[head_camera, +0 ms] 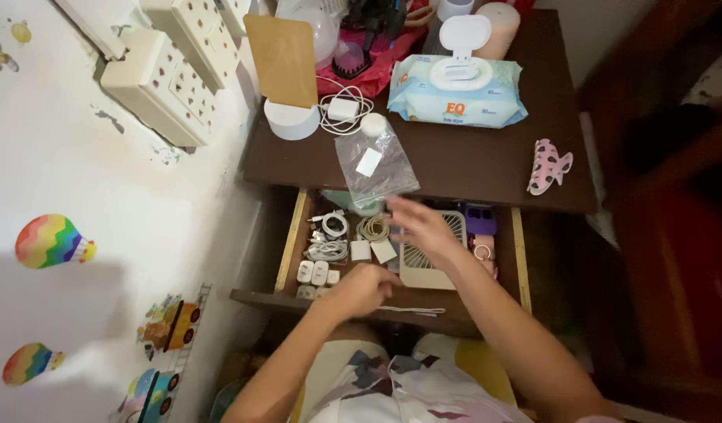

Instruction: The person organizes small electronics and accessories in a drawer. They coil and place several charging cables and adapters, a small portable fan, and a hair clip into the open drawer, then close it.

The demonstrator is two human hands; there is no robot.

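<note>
A: Where are the 2 hands?

B: Both are over the open drawer [292, 235] of the dark wooden table [470, 160]. The left hand [365, 288] is curled loosely at the drawer's front edge, just beside 3 small white plug adapters [319, 272]. I cannot tell whether it grips anything.

A: And the right hand [419, 225]?

B: It reaches deeper, fingers spread and blurred. A clear zip bag [375, 164] lies just above it, hanging over the table's front edge; I cannot tell if the fingertips touch it.

A: What lies in the drawer?

B: Coiled white cables [328, 239] on the left, a beige coiled cord [372, 227], 2 small white squares [372, 251], a pale grille-fronted fan [435, 254] under the right wrist, and a purple item [480, 219] beyond it.

A: On the table top?

B: A blue pack of wet wipes [457, 92], a pink spotted hair claw [547, 166] near the right edge, a white charger with cable [343, 110], and a round white stand holding a tan card [284, 74].
</note>
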